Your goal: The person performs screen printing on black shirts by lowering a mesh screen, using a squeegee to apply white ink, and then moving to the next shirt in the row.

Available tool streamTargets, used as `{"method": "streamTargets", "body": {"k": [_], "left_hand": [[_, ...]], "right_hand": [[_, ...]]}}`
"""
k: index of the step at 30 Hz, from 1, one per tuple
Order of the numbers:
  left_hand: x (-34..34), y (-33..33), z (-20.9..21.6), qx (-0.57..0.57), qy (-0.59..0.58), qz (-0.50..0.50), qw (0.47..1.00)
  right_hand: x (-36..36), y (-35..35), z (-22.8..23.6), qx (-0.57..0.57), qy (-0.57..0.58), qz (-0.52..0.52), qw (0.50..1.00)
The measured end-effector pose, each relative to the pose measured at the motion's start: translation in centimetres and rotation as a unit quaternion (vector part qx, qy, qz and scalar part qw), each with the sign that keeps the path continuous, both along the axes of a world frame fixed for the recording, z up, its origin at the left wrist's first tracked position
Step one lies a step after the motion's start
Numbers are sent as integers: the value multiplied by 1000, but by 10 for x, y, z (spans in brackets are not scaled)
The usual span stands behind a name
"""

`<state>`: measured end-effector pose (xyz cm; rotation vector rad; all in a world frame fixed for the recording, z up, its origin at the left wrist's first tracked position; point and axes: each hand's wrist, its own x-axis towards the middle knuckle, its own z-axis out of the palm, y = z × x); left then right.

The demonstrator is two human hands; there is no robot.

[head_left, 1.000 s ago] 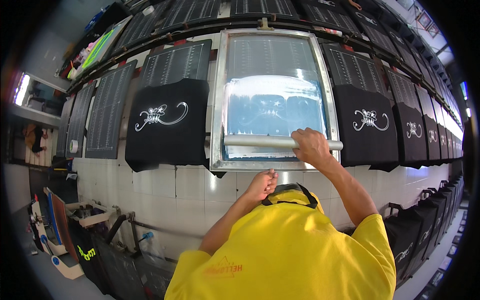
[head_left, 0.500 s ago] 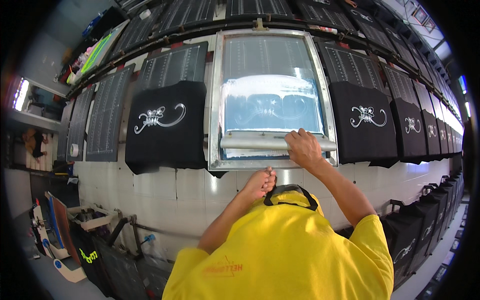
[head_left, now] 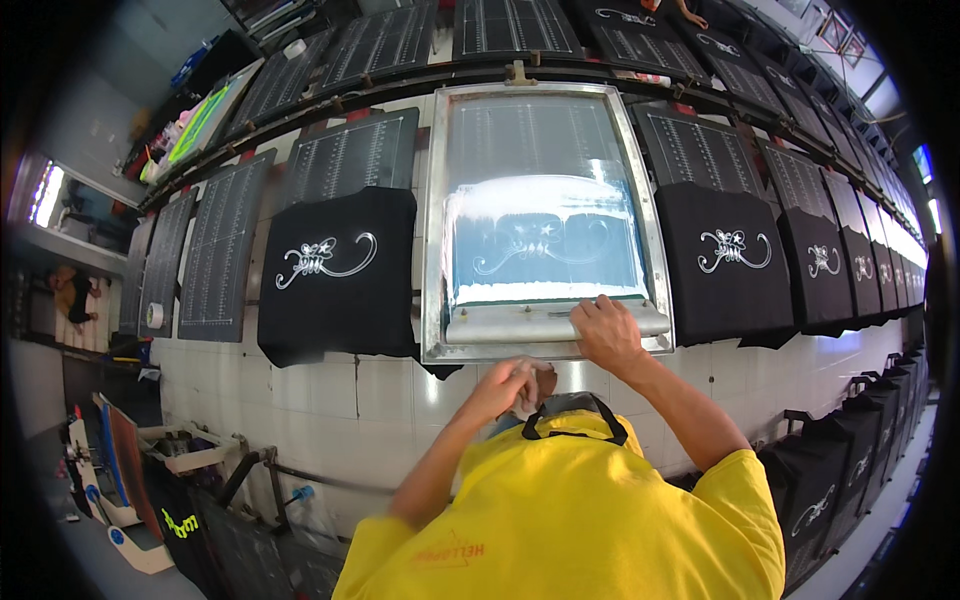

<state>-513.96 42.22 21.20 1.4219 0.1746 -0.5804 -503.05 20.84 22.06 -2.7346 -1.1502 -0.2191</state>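
Note:
A metal-framed printing screen [head_left: 434, 230] lies in front of me on a black shirt, of which only a bit shows past the frame's near edge. My right hand [head_left: 607, 333] is closed round the right part of a long pale squeegee [head_left: 510, 328], which spans the near end of the mesh. White ink [head_left: 545, 195] forms a thick band across the middle of the mesh, with a thin line along the squeegee. Between them shows the scroll-and-star stencil [head_left: 545, 245]. My left hand [head_left: 510, 388] is curled just below the frame, by something pale I cannot make out.
Black shirts with white scroll prints lie on boards to the left [head_left: 335, 300] and right [head_left: 730, 280]. A dark rail [head_left: 400, 70] runs behind the screen, with more boards beyond. A tape roll [head_left: 154, 316] sits at far left. Another person's hand [head_left: 695, 20] shows at the back.
The squeegee has come nearer to me, closer to the frame's near bar, and a white ink line now shows along its far side. My left hand's fingers have shifted. The view has tilted slightly up.

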Motion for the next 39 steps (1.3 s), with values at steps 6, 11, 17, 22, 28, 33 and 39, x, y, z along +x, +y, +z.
{"method": "streamTargets", "body": {"k": [6, 11, 17, 22, 28, 33, 39], "left_hand": [[31, 54, 82, 599, -476, -80, 639], [56, 69, 38, 619, -369, -215, 659], [52, 60, 32, 604, -324, -183, 704], [45, 62, 16, 571, -381, -104, 720], [49, 68, 14, 582, -367, -94, 719], [36, 62, 0, 603, -387, -69, 694], [63, 70, -14, 614, -427, -62, 661]], "right_hand": [[2, 0, 4, -24, 26, -21, 999], [3, -16, 16, 46, 67, 13, 997], [-1, -91, 2, 15, 9, -68, 998], [8, -92, -9, 52, 42, -67, 995], [3, -86, -1, 76, 36, -82, 993], [-12, -82, -1, 83, 37, -103, 990], [17, -81, -20, 73, -27, -93, 993]]}}
